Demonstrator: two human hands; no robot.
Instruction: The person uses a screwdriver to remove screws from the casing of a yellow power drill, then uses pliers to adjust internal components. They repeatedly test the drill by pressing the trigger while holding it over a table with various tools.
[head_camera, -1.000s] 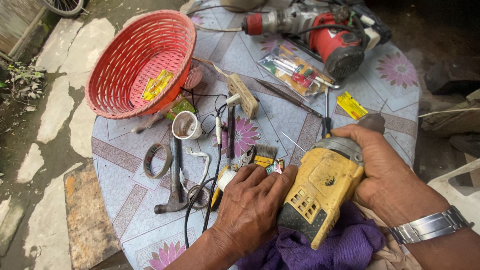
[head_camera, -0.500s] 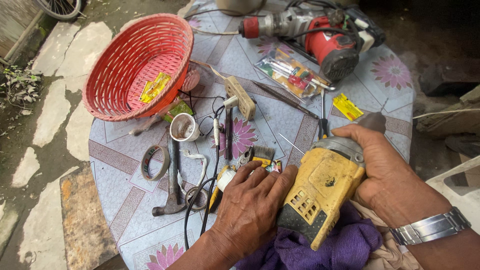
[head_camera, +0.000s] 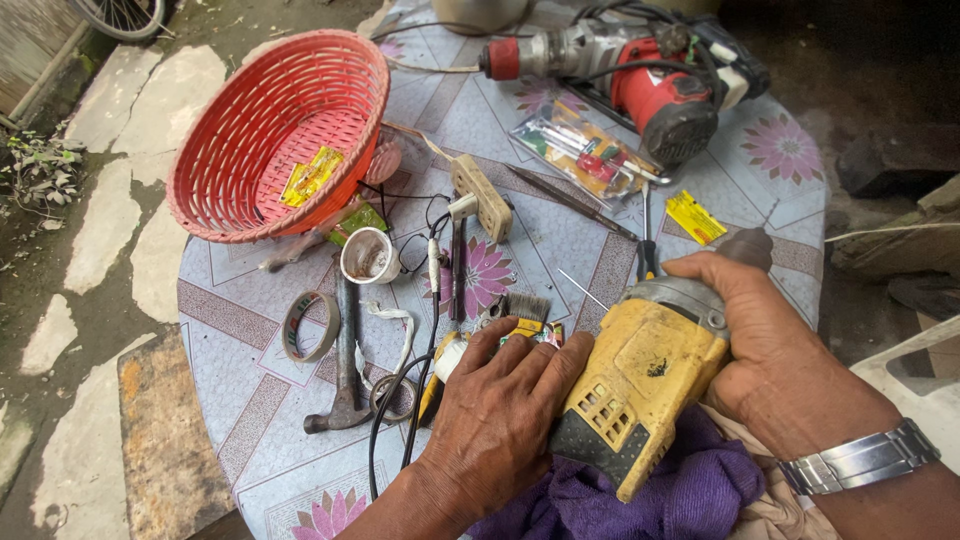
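Both hands are on the yellow drill (head_camera: 640, 385), which lies tilted over a purple cloth (head_camera: 640, 495) at the near edge of the bench (head_camera: 250, 430). Left hand (head_camera: 500, 420) rests flat against the drill's vented rear end, fingers loosely spread, pressing rather than gripping. Right hand (head_camera: 775, 345) wraps the grey nose end, fingers curled closed around it. Housing looks closed and whole; no screws or covers are seen off it, so the work looks early, with the body not yet opened. Tools lie untouched nearby: hammer (head_camera: 345, 360), tape roll (head_camera: 310, 325), brush (head_camera: 525, 308), screwdriver pack (head_camera: 585, 155). A red drill (head_camera: 640, 75) sits at the far side, and a red basket (head_camera: 280, 135) at far left.
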